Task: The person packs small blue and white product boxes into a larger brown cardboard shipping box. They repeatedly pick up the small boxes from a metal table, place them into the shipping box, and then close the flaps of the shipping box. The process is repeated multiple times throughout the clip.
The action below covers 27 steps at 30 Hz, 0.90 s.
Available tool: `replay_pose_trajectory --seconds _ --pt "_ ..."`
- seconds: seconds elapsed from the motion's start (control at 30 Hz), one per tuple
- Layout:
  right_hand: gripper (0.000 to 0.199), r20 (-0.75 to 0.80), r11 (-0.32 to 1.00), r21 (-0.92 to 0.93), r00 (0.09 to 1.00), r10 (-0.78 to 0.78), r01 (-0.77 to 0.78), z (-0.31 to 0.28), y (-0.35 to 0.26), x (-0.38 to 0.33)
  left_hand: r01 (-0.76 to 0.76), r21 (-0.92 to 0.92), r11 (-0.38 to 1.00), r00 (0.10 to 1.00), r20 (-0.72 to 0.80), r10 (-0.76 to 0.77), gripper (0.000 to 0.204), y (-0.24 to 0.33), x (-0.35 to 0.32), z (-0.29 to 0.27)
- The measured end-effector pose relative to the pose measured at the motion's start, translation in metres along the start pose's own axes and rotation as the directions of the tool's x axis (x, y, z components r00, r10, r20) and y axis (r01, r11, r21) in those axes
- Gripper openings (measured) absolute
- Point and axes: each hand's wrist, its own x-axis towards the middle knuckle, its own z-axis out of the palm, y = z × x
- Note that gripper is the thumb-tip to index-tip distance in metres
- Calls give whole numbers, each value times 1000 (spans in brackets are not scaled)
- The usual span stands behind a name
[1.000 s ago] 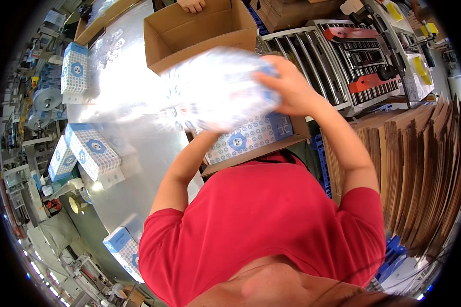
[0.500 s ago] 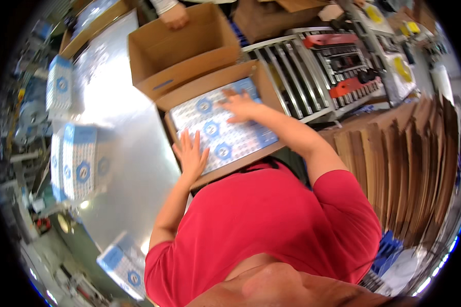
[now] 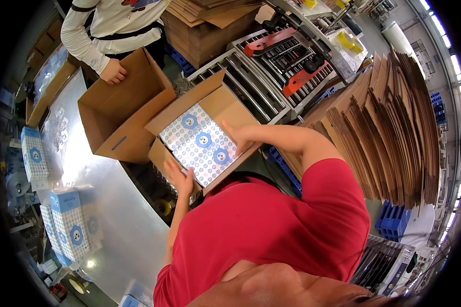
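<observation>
An open cardboard box (image 3: pixel 225 102) sits in front of me, filled with white packs (image 3: pixel 202 143) patterned in blue with round blue badges. My left hand (image 3: pixel 182 178) presses flat on the near left edge of the box and packs. My right hand (image 3: pixel 238 139) lies flat against the right inner side of the box, touching the packs. Neither hand grips anything.
A second, empty cardboard box (image 3: pixel 118 110) stands to the left, held by another person's hand (image 3: pixel 112 71). More blue-patterned packs (image 3: pixel 69 222) lie on the shiny metal table (image 3: pixel 112 204). A roller conveyor (image 3: pixel 256 77) runs behind; stacked flat cardboard (image 3: pixel 389 123) stands on the right.
A second ago I was lowering a bundle of packs into the box. They now lie inside, and both hands have slid to the box's sides. The view has shifted.
</observation>
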Motion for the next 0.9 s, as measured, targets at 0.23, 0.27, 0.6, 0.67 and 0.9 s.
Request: replay_pose_trajectory --seconds 0.23,0.27,0.6,0.67,0.9 --pt "138 -31 976 152 987 -155 158 7 55 19 333 -916 225 915 256 -313 35 1 -29 -113" --pt "136 -49 973 157 985 -164 170 4 54 19 256 -911 324 967 245 -74 39 -16 -31 -113" --pt "115 90 887 -429 985 -148 172 -51 13 -29 -696 -270 666 444 566 694 44 45 76 -39" --pt "124 -651 884 -407 752 -106 -229 -51 26 -22 -678 41 734 613 583 534 29 115 107 -100" --pt "137 -720 890 456 589 368 1 17 74 38 -500 234 834 762 576 295 35 170 143 -137"
